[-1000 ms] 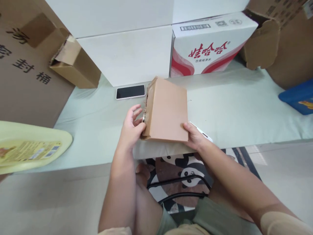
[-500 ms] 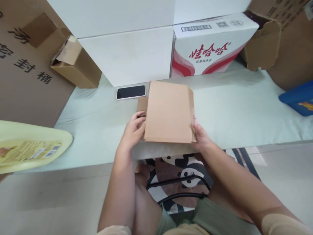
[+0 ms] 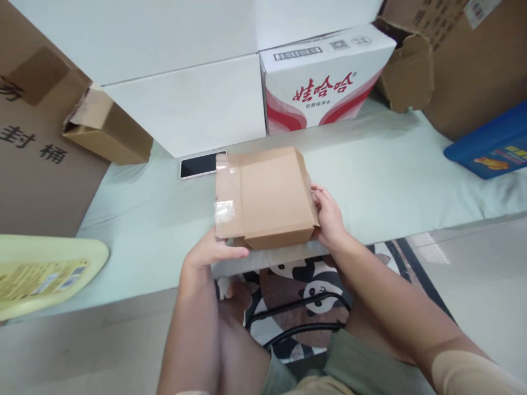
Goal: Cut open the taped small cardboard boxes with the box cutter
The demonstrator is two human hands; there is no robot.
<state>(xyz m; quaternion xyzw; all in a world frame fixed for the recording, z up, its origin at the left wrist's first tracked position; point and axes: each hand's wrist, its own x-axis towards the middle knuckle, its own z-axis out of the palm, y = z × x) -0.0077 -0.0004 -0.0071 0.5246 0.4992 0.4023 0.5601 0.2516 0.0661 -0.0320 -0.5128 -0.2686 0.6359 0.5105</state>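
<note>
A small brown cardboard box (image 3: 274,195) is between my hands near the table's front edge. Its left flap (image 3: 228,192) sticks out sideways, with shiny clear tape on it. My left hand (image 3: 208,249) is at the flap's lower left corner. Its thumb stretches out apart below the box's front edge, while the other fingers are hidden under the flap. On the box's right side, my right hand (image 3: 328,215) has its fingers bent around the edge and grips it. A phone (image 3: 197,165) lies flat behind the flap, partly covered by it.
White cartons (image 3: 189,104) and a red-and-white water carton (image 3: 315,90) stand at the back. An opened brown box (image 3: 111,129) is at the left, above a yellow jug (image 3: 53,274). A blue container (image 3: 489,151) stands at the right on the pale green cloth (image 3: 382,170).
The cardboard box's taped left flap has come into view, spread outward. My left hand has shifted down to the front left corner, its thumb now apart. The view has swung right.
</note>
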